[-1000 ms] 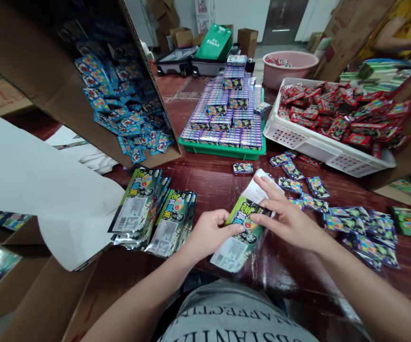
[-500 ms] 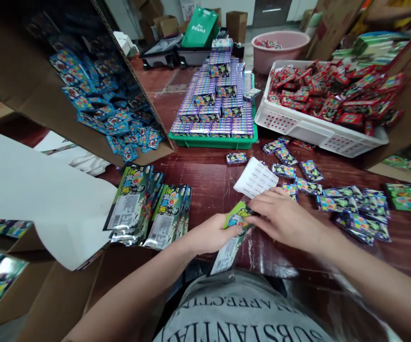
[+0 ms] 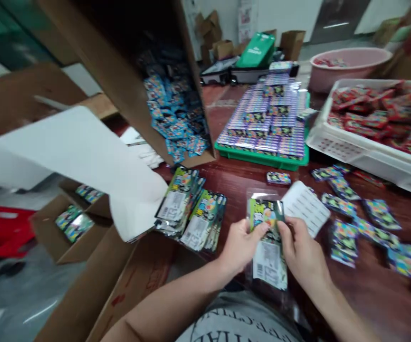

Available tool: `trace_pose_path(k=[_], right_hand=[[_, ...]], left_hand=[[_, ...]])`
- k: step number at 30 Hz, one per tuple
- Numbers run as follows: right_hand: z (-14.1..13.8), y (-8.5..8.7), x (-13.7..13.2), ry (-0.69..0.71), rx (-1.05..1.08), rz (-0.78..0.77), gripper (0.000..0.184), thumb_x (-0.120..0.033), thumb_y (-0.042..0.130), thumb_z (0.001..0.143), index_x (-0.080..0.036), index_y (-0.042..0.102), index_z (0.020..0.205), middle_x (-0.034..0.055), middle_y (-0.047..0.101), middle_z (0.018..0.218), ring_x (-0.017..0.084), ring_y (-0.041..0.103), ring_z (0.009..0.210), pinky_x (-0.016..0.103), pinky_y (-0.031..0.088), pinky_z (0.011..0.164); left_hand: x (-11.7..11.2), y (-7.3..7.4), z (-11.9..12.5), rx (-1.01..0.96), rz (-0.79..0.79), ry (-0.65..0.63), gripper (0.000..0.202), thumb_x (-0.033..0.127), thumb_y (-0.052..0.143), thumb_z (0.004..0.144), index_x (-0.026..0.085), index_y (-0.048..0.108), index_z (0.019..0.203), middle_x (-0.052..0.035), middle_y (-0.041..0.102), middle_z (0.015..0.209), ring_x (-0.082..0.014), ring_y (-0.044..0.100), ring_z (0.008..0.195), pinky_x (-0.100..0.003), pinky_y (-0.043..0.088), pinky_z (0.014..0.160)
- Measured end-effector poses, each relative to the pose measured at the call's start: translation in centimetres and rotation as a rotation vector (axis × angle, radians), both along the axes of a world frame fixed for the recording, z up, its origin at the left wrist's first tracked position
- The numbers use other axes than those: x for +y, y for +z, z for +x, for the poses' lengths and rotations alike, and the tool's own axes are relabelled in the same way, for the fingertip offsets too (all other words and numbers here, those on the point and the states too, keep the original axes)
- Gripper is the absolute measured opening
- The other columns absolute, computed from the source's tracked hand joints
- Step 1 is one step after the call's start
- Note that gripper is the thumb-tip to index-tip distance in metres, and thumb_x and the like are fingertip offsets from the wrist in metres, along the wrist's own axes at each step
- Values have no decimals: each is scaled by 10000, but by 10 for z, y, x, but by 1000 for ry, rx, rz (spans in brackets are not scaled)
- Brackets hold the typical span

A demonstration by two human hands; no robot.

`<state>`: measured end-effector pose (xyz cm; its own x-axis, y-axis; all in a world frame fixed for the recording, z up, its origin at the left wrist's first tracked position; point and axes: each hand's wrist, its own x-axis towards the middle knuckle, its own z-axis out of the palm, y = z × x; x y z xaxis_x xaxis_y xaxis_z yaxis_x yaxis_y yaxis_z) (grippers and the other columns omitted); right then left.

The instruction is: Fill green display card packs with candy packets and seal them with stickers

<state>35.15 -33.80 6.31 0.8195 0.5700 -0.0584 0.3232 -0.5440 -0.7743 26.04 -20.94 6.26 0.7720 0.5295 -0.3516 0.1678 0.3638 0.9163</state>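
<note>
A green and black candy packet (image 3: 271,254) with a white label lies inside a clear plastic bag in front of my body, seen face up. Its left edge is gripped by my left hand (image 3: 240,247), thumb on the printed front. On the opposite edge my right hand (image 3: 303,251) pinches the packet, also with the thumb in front. Just behind my right hand lies a white sheet of printed stickers (image 3: 307,206). To the left of my left hand, two overlapping stacks of similar packets (image 3: 200,221) rest at the table's edge.
Small purple packs (image 3: 344,242) are scattered at right. A green tray (image 3: 262,158) holds stacked purple boxes; beside it stands a white basket (image 3: 372,156) of red packs. A tilted carton (image 3: 198,71) holds blue packets. Open cartons (image 3: 61,251) stand low at left.
My view has swung left, so things sit farther right. The packet has turned from slanted to nearly upright and face up, with my hands now on its two sides.
</note>
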Motion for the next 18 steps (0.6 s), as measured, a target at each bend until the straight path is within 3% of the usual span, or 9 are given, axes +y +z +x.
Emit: trace_pose_path(k=[2, 4, 7, 9, 12, 14, 16, 18], right_hand=[[-6, -15, 12, -47, -40, -7, 403, -568, 406, 985, -224, 553, 1136, 127, 752, 991, 320, 728, 815, 369, 502, 633], [-7, -25, 22, -36, -29, -7, 395, -560, 378, 994, -221, 542, 1116, 138, 750, 984, 316, 725, 815, 359, 490, 620], [-5, -35, 30, -19, -18, -57, 367, -553, 359, 1005, -229, 520, 1067, 114, 742, 867, 308, 718, 740, 344, 461, 582], [-3, -39, 32, 36, -27, -109, 345, -532, 341, 1022, -235, 510, 1073, 85, 736, 809, 296, 716, 699, 334, 446, 569], [0, -40, 34, 208, -90, -271, 364, -506, 292, 1050, -233, 522, 1120, 60, 733, 768, 283, 718, 668, 329, 429, 563], [4, -34, 36, 270, -200, -376, 399, -530, 305, 1050, -226, 548, 1141, 77, 748, 838, 286, 728, 709, 336, 431, 575], [16, -21, 40, 247, -341, -408, 416, -557, 352, 1038, -221, 573, 1147, 96, 753, 976, 287, 734, 829, 347, 459, 633], [38, -3, 47, 218, -471, -405, 402, -544, 392, 1033, -215, 589, 1153, 101, 737, 1085, 281, 705, 975, 355, 481, 737]], left_hand=[[7, -5, -3, 56, 167, -28, 520, 582, 617, 896, 95, 720, 1047, -86, 744, 944, -188, 654, 791, -274, 493, 697], [16, 0, -10, 171, 368, -90, 564, 617, 497, 948, 95, 710, 971, -84, 723, 861, -189, 638, 751, -269, 458, 644], [37, 29, -22, 386, 664, -344, 567, 644, 469, 945, 121, 687, 962, -94, 710, 803, -221, 654, 727, -287, 439, 613], [62, 57, -24, 449, 863, -539, 556, 649, 548, 902, 142, 663, 1100, -103, 732, 858, -251, 685, 775, -307, 468, 655], [125, 98, -7, 500, 1233, -528, 478, 538, 493, 976, 186, 599, 1281, -120, 747, 1053, -262, 703, 943, -345, 499, 811], [179, 114, 20, 664, 1463, -475, 421, 467, 466, 1003, 200, 588, 1305, -124, 735, 1131, -282, 689, 1029, -375, 491, 875], [234, 118, 55, 877, 1597, -464, 390, 430, 509, 986, 186, 600, 1276, -134, 710, 1193, -295, 655, 1124, -373, 478, 933], [277, 111, 90, 933, 1591, -492, 442, 369, 679, 886, 126, 612, 1248, -182, 691, 1217, -342, 644, 1141, -390, 488, 939]])
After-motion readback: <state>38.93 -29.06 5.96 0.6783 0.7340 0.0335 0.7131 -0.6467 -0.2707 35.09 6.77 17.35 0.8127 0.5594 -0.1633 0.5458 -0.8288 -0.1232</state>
